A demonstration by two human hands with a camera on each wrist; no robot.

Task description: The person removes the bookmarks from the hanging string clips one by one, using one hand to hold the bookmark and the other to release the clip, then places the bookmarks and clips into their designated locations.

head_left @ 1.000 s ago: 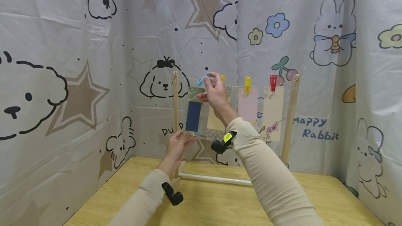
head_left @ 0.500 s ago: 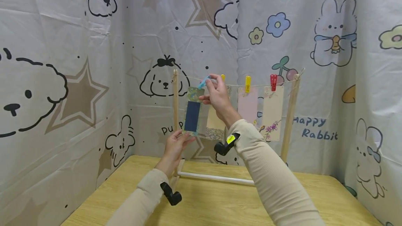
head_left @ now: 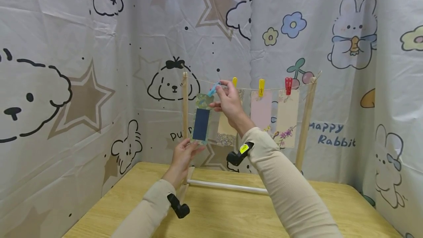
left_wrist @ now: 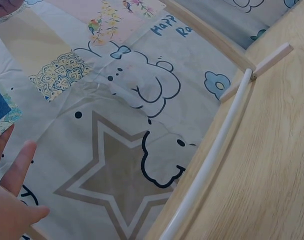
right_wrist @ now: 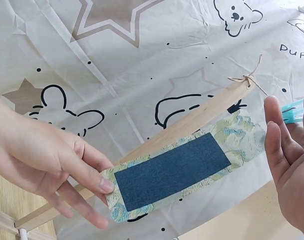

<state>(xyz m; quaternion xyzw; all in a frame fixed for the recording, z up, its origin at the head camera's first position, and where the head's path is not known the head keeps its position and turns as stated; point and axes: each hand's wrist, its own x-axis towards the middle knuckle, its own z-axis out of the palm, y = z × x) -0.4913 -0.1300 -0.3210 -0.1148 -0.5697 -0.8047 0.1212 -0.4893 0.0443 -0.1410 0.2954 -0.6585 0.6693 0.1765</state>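
Observation:
My left hand (head_left: pixel 181 159) pinches the bottom end of a green-and-blue patterned bookmark-like card (right_wrist: pixel 174 172) with a dark blue panel. The card leans slightly, its top near the string (head_left: pixel 275 89). Between the thumb and fingers of my right hand (head_left: pixel 232 106) is a light-blue clothespin (head_left: pixel 214 89), just above the card's top edge. Its jaws are too small to read, so I cannot tell whether it grips the string or card. In the right wrist view the clothespin (right_wrist: pixel 292 112) is partly hidden by fingers; the card's top lies close to the right fingertips.
Wooden posts (head_left: pixel 305 127) hold the string, with a white rod (head_left: pixel 228 186) at their base on the wooden table (head_left: pixel 224 216). A patterned beige card (head_left: pixel 226 129), a pink card (head_left: pixel 261 111) and a flowered card (head_left: pixel 286 120) hang by yellow (head_left: pixel 261 88) and red clothespins (head_left: pixel 288 86).
The clothespin has come down slightly to the right with my right hand. My left hand and the card have shifted a little left, the card dipping slightly. The hanging cards look the same.

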